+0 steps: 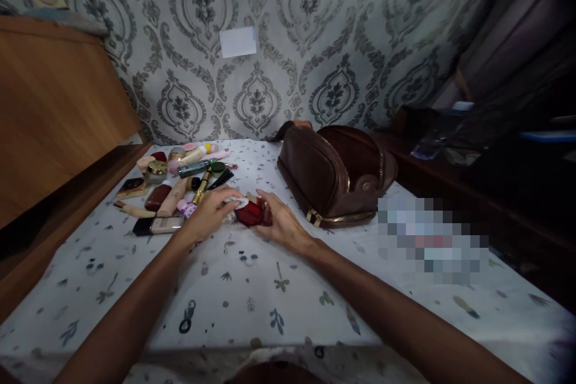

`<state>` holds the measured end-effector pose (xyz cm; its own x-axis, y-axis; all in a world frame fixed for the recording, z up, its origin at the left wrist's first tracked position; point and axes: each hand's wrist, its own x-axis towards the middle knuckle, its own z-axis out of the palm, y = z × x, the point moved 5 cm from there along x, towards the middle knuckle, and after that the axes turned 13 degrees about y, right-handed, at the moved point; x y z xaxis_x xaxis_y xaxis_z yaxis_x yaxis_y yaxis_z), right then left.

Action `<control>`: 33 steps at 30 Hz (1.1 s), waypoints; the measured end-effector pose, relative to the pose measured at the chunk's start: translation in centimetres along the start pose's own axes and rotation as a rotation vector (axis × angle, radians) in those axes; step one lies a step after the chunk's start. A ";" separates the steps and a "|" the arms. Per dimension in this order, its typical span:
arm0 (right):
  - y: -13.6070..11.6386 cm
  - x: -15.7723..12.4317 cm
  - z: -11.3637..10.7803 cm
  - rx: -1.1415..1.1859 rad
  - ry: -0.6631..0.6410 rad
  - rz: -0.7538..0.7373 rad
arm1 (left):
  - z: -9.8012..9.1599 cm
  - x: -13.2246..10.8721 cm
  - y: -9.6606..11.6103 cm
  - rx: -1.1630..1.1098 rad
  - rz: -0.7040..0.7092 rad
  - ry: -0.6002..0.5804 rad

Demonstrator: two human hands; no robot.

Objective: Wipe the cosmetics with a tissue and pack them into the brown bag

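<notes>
Near the middle of the cloth, my right hand (287, 225) is closed around the side of a small dark red glass bottle (249, 214). My left hand (213, 211) pinches a small white pad (242, 202) against the bottle's top left side. Whether the pad is cloth or cotton, I cannot tell. Some of the bottle is hidden behind the fingers. Left of my left hand lie many cosmetics, among them a foundation bottle (158, 225) with a black cap, a gold tube (202, 186), a green bottle (193, 168) and a gold-lidded jar (156, 171).
A brown leather toiletry bag (310, 174) stands unzipped at the back right. A blurred-out item (432, 240) lies right of it. Wooden furniture (58, 84) borders the left side, and a patterned wall (256, 96) rises behind the printed tablecloth (252, 312).
</notes>
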<state>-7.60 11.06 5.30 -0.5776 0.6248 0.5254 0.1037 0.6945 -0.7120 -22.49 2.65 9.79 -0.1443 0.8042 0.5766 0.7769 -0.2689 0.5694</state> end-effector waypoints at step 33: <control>-0.5 0.2 -0.7 -0.039 0.129 -0.198 | 0.6 -0.3 2.3 -0.013 0.141 -0.016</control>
<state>-7.20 11.10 6.16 -0.4817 0.5140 0.7097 0.0316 0.8195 -0.5721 -20.27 2.10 10.60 -0.0243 0.7659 0.6425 0.7810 -0.3866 0.4904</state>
